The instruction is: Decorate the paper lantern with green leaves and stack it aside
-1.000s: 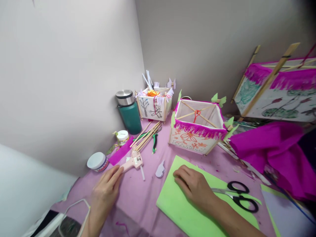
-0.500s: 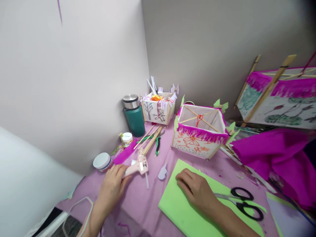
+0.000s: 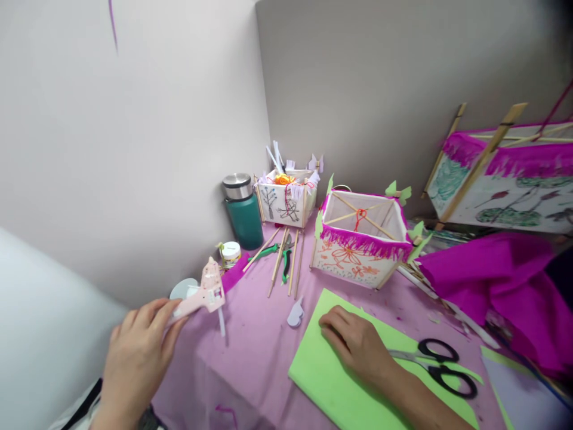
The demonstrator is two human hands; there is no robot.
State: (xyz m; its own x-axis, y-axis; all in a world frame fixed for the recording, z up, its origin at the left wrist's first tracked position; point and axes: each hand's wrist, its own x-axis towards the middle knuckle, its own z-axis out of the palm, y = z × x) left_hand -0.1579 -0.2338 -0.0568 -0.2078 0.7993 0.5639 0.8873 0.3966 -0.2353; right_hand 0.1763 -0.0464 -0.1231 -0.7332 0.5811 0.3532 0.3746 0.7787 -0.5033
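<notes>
My left hand [image 3: 139, 346] is closed around the handle of a pale pink glue gun [image 3: 209, 289]. The gun is held above the left side of the table, and a white glue stick points down from its back. My right hand [image 3: 353, 340] lies on a sheet of green paper [image 3: 333, 388], fingers curled together; whatever may be under the fingertips is hidden. Scissors [image 3: 441, 370] with black handles lie on the paper beside my right wrist. Between the hands, a small lilac paper cutout [image 3: 295, 314] lies on the purple tablecloth [image 3: 250, 352].
Wooden sticks [image 3: 277, 263] and green-handled pliers [image 3: 286, 266] lie near a teal bottle [image 3: 245, 224]. A fringed paper lantern [image 3: 358, 257] stands behind the green paper. A smaller lantern [image 3: 286, 206] is in the corner, a larger one [image 3: 505, 185] at right by magenta paper [image 3: 496, 275].
My left hand has drawn the glue gun leftward and nearer, away from the sticks, which now lie spread apart. My right hand has stayed in place on the green paper.
</notes>
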